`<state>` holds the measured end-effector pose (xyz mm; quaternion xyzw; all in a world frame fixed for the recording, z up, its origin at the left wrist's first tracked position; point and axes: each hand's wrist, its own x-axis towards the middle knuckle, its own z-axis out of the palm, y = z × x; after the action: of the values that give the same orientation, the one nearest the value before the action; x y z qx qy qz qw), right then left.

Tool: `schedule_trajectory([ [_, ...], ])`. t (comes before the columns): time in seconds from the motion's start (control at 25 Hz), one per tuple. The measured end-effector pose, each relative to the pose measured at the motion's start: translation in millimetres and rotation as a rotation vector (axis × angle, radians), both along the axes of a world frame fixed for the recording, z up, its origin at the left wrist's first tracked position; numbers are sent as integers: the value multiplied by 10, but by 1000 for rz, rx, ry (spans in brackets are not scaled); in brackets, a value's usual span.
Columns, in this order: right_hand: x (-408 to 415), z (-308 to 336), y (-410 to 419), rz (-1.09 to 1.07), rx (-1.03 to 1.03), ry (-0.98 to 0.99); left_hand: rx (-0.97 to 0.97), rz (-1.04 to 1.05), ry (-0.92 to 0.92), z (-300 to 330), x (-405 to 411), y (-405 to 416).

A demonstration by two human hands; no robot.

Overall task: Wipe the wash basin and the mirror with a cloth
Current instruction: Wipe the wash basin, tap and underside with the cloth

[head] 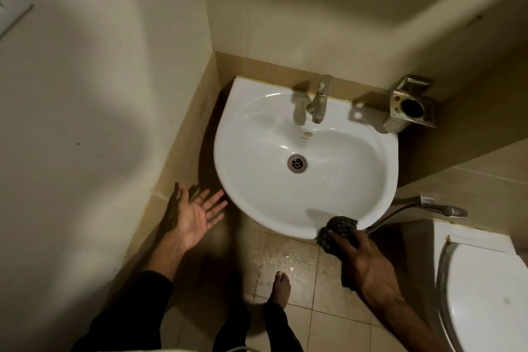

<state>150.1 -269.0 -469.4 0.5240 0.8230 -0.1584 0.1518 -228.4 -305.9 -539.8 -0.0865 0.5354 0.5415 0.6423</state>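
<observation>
A white wash basin hangs in the corner, with a metal tap at its back and a drain in the middle. My right hand presses a dark patterned cloth against the basin's front right rim. My left hand is held palm up with fingers spread, just left of the basin's front left edge, holding nothing. No mirror is in view.
A metal toothbrush holder is fixed to the wall right of the tap. A toilet with its white lid down stands at the lower right, with a hand sprayer above it. Wet floor tiles and my bare foot lie below the basin.
</observation>
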Motion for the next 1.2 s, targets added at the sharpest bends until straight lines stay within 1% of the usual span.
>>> schedule_trajectory([
  [0.12,535,-130,358,-281,129,124,-2,-15,25,-5,11,9],
  [0.2,690,-230,773,-378,225,161,-4,-18,29,-6,16,14],
  [0.28,727,-294,1224,-429,259,170,-9,-16,28,-27,12,15],
  [0.44,732,-298,1904,-481,209,128,-15,-18,32,-45,17,24],
  [0.52,721,-251,1933,-501,183,131,-15,-16,38,-26,33,40],
  [0.6,681,-226,1648,-532,197,159,-14,-10,36,0,65,54],
  [0.68,623,-212,1065,-495,253,249,-13,1,34,12,76,54],
  [0.72,586,-191,730,-461,241,284,-11,2,32,10,84,52],
  [0.84,274,-155,-122,-374,21,312,-18,1,24,3,97,49],
  [0.92,-147,-205,-487,-176,-53,286,-21,8,33,-7,98,8],
  [0.96,-402,-226,-582,-59,-61,283,-20,8,35,-15,92,-8],
  [1.0,-657,-236,-642,11,-90,291,-25,7,33,-31,94,-24],
  [1.12,-1325,-181,-603,94,-175,279,-27,19,43,-67,49,-102],
  [1.2,-1563,-40,-565,156,-152,268,-31,39,28,-77,31,-155],
])
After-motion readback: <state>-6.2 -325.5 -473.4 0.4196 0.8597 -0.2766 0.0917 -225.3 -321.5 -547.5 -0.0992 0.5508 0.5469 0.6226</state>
